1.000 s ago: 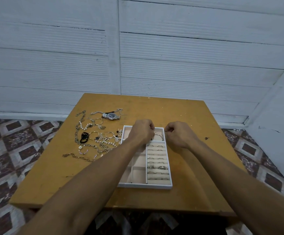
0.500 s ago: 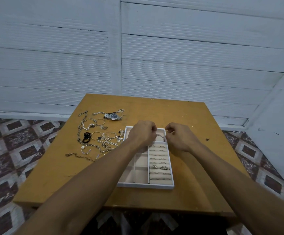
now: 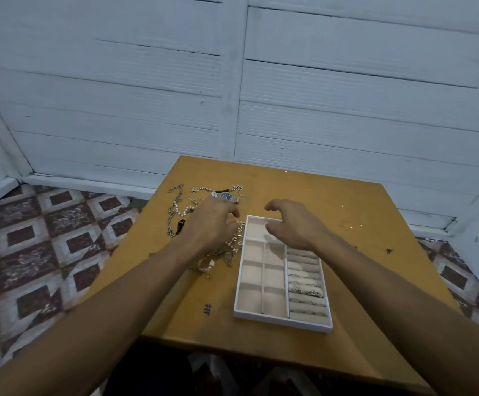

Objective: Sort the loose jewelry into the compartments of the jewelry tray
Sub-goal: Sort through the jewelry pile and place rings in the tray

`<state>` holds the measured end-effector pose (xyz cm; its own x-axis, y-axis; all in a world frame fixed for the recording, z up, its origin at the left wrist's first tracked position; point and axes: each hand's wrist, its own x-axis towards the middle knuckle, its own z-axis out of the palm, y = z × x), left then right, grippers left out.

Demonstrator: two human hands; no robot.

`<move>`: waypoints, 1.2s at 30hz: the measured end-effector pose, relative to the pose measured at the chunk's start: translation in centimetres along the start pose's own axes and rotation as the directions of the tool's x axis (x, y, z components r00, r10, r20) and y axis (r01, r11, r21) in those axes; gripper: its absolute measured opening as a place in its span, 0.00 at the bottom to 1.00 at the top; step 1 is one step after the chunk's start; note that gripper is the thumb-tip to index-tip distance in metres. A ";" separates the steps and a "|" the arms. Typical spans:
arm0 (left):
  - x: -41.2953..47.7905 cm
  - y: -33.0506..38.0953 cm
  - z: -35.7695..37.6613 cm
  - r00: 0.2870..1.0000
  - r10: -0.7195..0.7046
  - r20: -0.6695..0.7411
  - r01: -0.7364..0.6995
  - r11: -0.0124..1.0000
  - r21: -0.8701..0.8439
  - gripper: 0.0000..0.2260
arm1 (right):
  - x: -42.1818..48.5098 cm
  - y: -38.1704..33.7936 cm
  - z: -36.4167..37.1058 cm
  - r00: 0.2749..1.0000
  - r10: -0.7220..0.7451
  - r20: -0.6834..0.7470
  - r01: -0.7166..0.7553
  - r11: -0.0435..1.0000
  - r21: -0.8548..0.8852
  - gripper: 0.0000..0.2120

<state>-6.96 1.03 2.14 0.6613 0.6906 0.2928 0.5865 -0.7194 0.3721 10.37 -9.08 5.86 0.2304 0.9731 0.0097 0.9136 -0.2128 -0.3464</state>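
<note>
A person's left hand (image 3: 212, 224) lies over the loose jewelry (image 3: 179, 210) heaped left of centre on a yellow table (image 3: 346, 224) — fingers curled down into the chains, though whether they pinch a piece cannot be told. The right hand (image 3: 292, 227) hovers above the top end of the white jewelry tray (image 3: 282, 320), fingers loosely spread and empty. Several rings (image 3: 304, 291) sit in the tray's right-hand column — a wristwatch (image 3: 225, 195) lies at the pile's upper edge.
</note>
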 end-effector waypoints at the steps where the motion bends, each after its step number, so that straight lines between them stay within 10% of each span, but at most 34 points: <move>1: -0.1 -1.0 -0.4 1.000 -0.015 -0.008 0.015 1.000 0.021 0.10 | 0.7 -0.7 0.3 1.000 -0.015 0.010 0.015 1.000 -0.011 0.22; 36: 0.7 -8.7 -2.5 0.894 -0.214 0.394 0.145 0.970 0.197 0.21 | 16.1 -9.1 8.2 0.989 -0.054 0.141 0.087 0.967 -0.240 0.26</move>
<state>-12.75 7.93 1.29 0.6499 0.7419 -0.1647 0.7568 -0.6118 0.2303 3.03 9.21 1.44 0.1308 0.9860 -0.1035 0.9839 -0.1420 -0.1088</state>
